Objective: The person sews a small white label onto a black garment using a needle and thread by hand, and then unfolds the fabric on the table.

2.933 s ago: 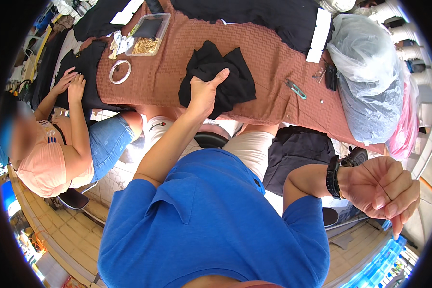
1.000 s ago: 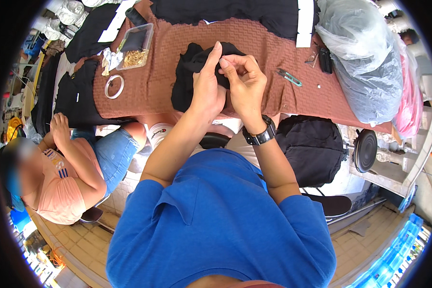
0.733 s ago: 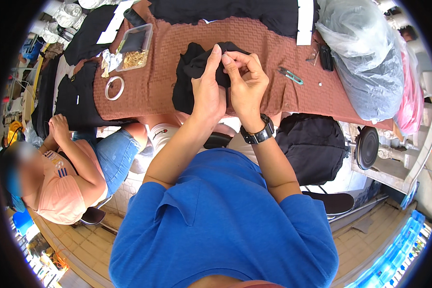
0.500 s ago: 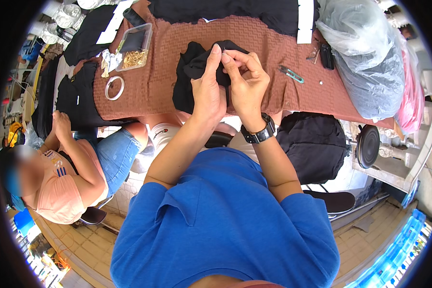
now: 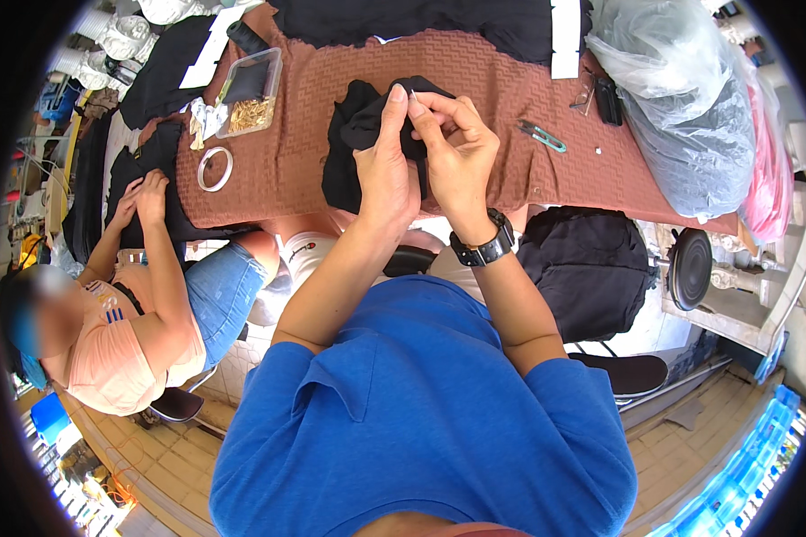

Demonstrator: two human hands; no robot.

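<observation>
A bunched piece of black cloth (image 5: 342, 174) lies over the near middle of the brown-covered table. My left hand (image 5: 389, 170) is closed on this cloth, its thumb pointing up at the upper fold. Beside it, my right hand (image 5: 458, 159) pinches thumb and forefinger together close to the left thumb tip. Whatever sits in that pinch is too small to make out. Teal-handled thread snips (image 5: 544, 136) rest on the table to the right of my right hand.
A clear plastic box (image 5: 252, 89) of small gold-coloured pieces stands left, near a white ring (image 5: 215, 168) and a black thread spool (image 5: 246, 37). Large plastic bags (image 5: 681, 116) crowd the right end. A co-worker (image 5: 134, 331) sits at left, hands on black fabric.
My hands stay nearly in place, the fingertips shifting slightly. The co-worker's hands have moved right and apart over the black fabric.
</observation>
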